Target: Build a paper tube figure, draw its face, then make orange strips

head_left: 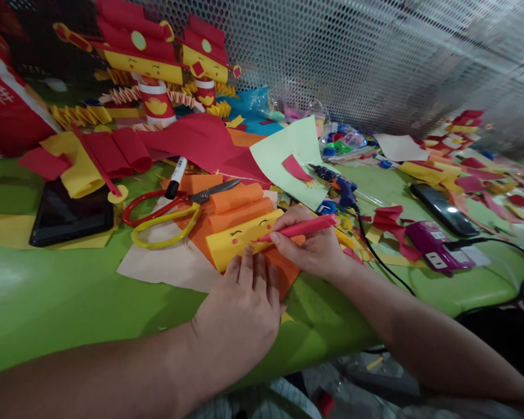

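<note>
A rolled yellow paper face with drawn eyes and cheeks lies on orange paper, its orange paper hat rolls behind it. My left hand rests with fingers stretched out on the face's lower edge. Pinched in my right hand is a red marker, its tip at the middle of the face. Scissors with red and yellow handles lie left of the face, and a black-and-white marker sits just behind them. Under these is a pale paper sheet.
Finished paper figures stand at the back left before a perforated metal panel. A glue gun trails a black cord toward a purple power socket. Dark phones lie left and right on the green table.
</note>
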A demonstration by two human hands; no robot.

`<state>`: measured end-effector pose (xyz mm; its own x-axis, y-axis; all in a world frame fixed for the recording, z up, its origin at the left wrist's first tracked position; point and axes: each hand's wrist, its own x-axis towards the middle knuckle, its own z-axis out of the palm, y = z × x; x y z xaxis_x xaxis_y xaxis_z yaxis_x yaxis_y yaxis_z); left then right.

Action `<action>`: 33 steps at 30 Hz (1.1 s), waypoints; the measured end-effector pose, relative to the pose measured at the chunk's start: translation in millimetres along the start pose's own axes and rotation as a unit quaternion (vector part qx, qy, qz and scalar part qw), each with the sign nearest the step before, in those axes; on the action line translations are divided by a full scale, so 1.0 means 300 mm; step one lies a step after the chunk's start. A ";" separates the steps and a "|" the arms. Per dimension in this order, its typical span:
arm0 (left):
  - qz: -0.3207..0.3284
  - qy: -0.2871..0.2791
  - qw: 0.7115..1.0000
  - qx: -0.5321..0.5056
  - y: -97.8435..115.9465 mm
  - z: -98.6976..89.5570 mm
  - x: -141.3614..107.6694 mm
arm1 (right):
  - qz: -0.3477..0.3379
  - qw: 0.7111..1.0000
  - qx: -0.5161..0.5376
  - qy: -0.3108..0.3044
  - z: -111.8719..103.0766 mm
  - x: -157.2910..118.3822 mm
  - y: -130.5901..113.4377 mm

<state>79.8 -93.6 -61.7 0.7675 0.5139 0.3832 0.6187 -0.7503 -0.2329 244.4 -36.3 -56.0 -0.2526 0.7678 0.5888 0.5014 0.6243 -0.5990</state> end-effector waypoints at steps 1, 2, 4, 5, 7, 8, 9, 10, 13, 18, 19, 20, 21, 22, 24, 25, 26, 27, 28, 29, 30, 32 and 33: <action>0.000 0.001 1.000 0.000 -0.001 0.001 0.000 | 0.005 1.000 0.012 0.004 -0.004 0.001 -0.001; 0.000 -0.001 1.000 -0.001 -0.003 0.002 0.001 | 0.012 0.999 0.027 0.010 -0.008 0.003 -0.001; 0.003 -0.001 1.000 -0.004 -0.007 0.000 0.002 | 0.031 0.997 0.060 0.034 -0.015 0.006 0.001; 0.003 0.002 1.000 -0.006 -0.010 -0.003 0.003 | 0.045 0.995 0.073 0.053 -0.018 0.007 0.003; 0.003 0.016 1.000 -0.012 -0.017 -0.014 0.005 | 0.080 0.987 0.100 0.093 -0.022 0.010 0.012; 0.005 0.023 1.000 -0.016 -0.020 -0.022 0.006 | 0.098 0.982 0.117 0.109 -0.023 0.011 0.018; 0.011 0.033 0.999 -0.021 -0.024 -0.031 0.006 | 0.115 0.976 0.137 0.123 -0.023 0.013 0.024; 0.021 0.045 0.998 -0.025 -0.027 -0.041 0.007 | 0.131 0.969 0.159 0.135 -0.023 0.015 0.029; 0.075 0.092 0.992 -0.042 -0.036 -0.066 0.008 | 0.155 0.950 0.215 0.167 -0.025 0.021 0.038; 0.028 0.076 0.996 -0.039 -0.070 -0.090 0.036 | 0.131 0.940 0.258 0.183 -0.036 0.022 0.027; -0.015 0.043 0.999 -0.024 -0.082 -0.092 0.046 | 0.124 0.938 0.269 0.183 -0.039 0.020 0.023; -0.062 0.012 0.998 -0.011 -0.096 -0.092 0.056 | 0.118 0.935 0.279 0.183 -0.041 0.017 0.020; -0.103 -0.019 0.995 -0.006 -0.109 -0.091 0.065 | 0.114 0.934 0.286 0.180 -0.043 0.014 0.016; -0.136 -0.042 0.990 -0.009 -0.122 -0.089 0.073 | 0.112 0.934 0.291 0.176 -0.044 0.010 0.013; -0.171 -0.049 0.984 -0.021 -0.142 -0.081 0.085 | 0.109 0.934 0.301 0.161 -0.046 0.003 0.003; -0.176 -0.049 0.983 -0.026 -0.148 -0.077 0.089 | 0.108 0.934 0.303 0.152 -0.046 0.000 -0.002; -0.179 -0.044 0.983 -0.026 -0.152 -0.075 0.092 | 0.106 0.936 0.303 0.144 -0.045 -0.002 -0.008; -0.180 -0.043 0.982 -0.028 -0.154 -0.074 0.095 | 0.101 0.939 0.298 0.138 -0.044 -0.004 -0.014; -0.182 -0.050 0.981 -0.032 -0.155 -0.075 0.097 | 0.096 0.943 0.289 0.134 -0.042 -0.006 -0.019; -0.187 -0.063 0.980 -0.038 -0.155 -0.078 0.100 | 0.091 0.948 0.277 0.130 -0.040 -0.007 -0.024; -0.193 -0.082 0.977 -0.049 -0.154 -0.083 0.103 | 0.085 0.952 0.267 0.126 -0.038 -0.008 -0.028; -0.207 -0.130 0.967 -0.072 -0.153 -0.094 0.112 | 0.074 0.957 0.257 0.115 -0.033 -0.010 -0.033; -0.215 -0.152 0.961 -0.082 -0.153 -0.099 0.117 | 0.069 0.958 0.257 0.107 -0.030 -0.011 -0.035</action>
<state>73.4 -53.5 -11.0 0.4752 0.8705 0.1281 0.8743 -0.4835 0.0427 247.5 -46.6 -46.7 -0.0112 0.8354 0.5496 0.0307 0.5496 -0.8348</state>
